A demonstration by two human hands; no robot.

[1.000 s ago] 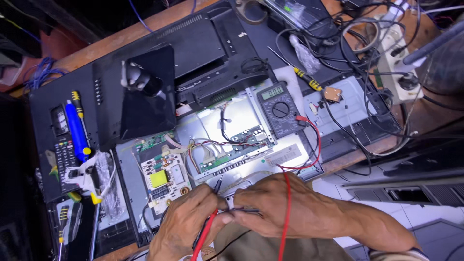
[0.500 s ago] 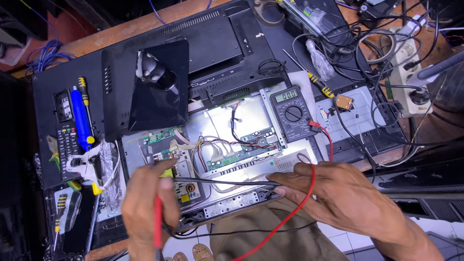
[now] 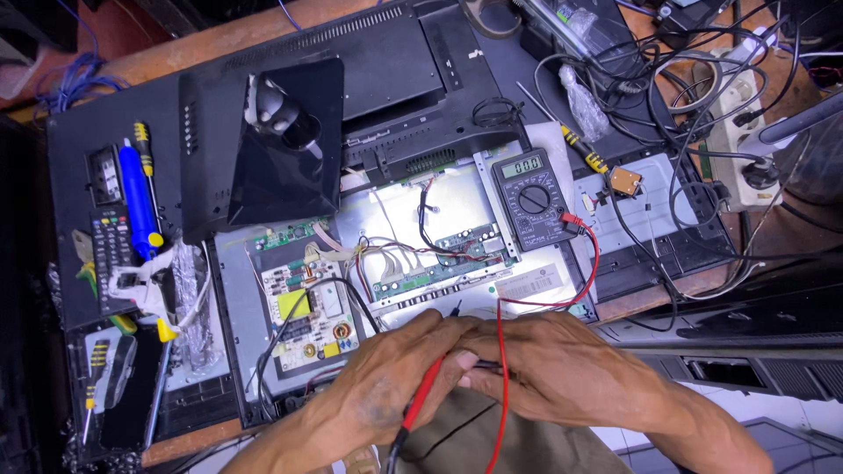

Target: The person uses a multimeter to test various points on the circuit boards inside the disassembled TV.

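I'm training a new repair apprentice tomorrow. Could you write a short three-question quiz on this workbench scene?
1. True or false: the left hand holds the red probe.
2. Which lies directly right of the opened panel's green circuit board? A) the blue pen-shaped tool B) the multimeter C) the remote control
3. Fill in: the red lead runs from the hands up to the ______.

Key: 1 true; 2 B; 3 multimeter. The right hand meets the left hand at the black probe, low in the head view.
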